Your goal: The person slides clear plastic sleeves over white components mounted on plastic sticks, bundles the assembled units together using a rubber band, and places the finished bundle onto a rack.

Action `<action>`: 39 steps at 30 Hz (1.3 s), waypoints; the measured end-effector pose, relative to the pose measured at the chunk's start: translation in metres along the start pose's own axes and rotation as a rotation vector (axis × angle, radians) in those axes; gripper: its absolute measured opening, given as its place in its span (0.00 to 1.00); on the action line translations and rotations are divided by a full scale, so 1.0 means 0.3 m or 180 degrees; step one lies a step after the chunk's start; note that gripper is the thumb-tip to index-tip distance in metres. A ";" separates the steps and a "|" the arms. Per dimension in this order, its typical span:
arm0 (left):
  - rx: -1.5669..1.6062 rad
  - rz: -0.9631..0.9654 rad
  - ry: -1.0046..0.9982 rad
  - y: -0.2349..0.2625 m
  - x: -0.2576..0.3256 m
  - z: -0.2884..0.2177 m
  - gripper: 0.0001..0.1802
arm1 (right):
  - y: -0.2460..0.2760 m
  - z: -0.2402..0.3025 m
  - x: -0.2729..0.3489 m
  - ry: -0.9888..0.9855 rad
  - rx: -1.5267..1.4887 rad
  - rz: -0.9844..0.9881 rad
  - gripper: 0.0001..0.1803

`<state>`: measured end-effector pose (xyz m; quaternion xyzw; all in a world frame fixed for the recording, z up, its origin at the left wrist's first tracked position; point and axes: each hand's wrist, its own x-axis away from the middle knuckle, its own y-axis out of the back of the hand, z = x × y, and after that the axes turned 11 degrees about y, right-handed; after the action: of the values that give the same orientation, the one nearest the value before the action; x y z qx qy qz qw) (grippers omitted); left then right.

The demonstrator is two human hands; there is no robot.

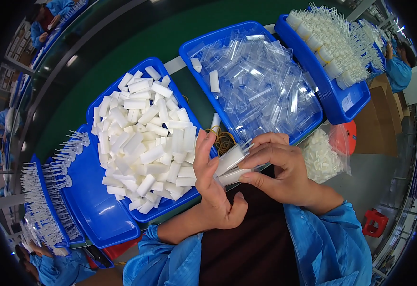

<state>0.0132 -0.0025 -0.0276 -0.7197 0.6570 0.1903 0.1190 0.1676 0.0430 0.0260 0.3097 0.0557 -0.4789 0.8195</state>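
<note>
My right hand [280, 167] pinches two white foam-like pieces [231, 159] side by side, with clear plastic showing around their upper ends. Against the left ends of these pieces rests my left hand [214, 190], its fingers stretched upward and its thumb apart; it does not grip them. Left of my hands, a blue tray [146, 217] is heaped with loose white pieces [146, 143] of the same kind. Beyond my hands, another blue tray [189, 50] holds many clear plastic sleeves [261, 81], with a white piece [214, 81] lying at its left side.
Rubber bands [223, 143] lie between the trays. At the far right, a blue bin [346, 112] carries bundled white stemmed parts [332, 45]. Similar parts [41, 205] stand at left beside a blue tray [106, 221]. A bag of white pieces [320, 155] and a red stool [374, 223] are at right.
</note>
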 end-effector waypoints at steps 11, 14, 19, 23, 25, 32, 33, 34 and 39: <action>0.2029 0.0188 0.1587 0.042 -0.012 -0.110 0.56 | 0.077 0.000 -0.029 0.0523 -0.0323 0.0454 0.17; 0.2104 0.1250 0.2206 0.095 0.011 -0.043 0.46 | 0.097 0.021 -0.057 0.0682 -0.0289 0.0998 0.20; 0.2998 0.2285 0.2769 0.093 0.042 -0.036 0.41 | 0.037 0.017 -0.034 0.0849 -0.0216 0.0685 0.33; 0.3138 0.1578 0.2489 0.080 0.032 -0.036 0.42 | 0.028 0.010 -0.040 0.1017 0.0039 0.0753 0.42; 0.3236 0.1638 0.2463 0.079 0.039 -0.022 0.43 | 0.009 0.005 -0.027 0.1076 0.0146 0.0860 0.43; 0.0341 0.1719 0.1589 0.076 0.024 -0.054 0.17 | -0.058 -0.016 0.046 0.1788 0.0231 0.1220 0.36; 0.0335 0.1707 0.1594 0.084 0.037 -0.057 0.17 | -0.035 -0.016 0.036 0.1795 0.0220 0.1225 0.36; 0.1010 0.1805 0.2226 0.095 0.057 -0.059 0.17 | -0.008 -0.019 0.025 0.1451 -0.0159 0.1120 0.37; 0.2144 0.1449 0.3154 0.125 0.063 -0.089 0.17 | 0.033 -0.049 -0.032 0.0772 0.1748 0.0776 0.28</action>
<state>-0.0197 -0.0349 -0.0087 -0.4880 0.7942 -0.3613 -0.0225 0.1736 0.0620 0.0225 0.5785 -0.0159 -0.3340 0.7440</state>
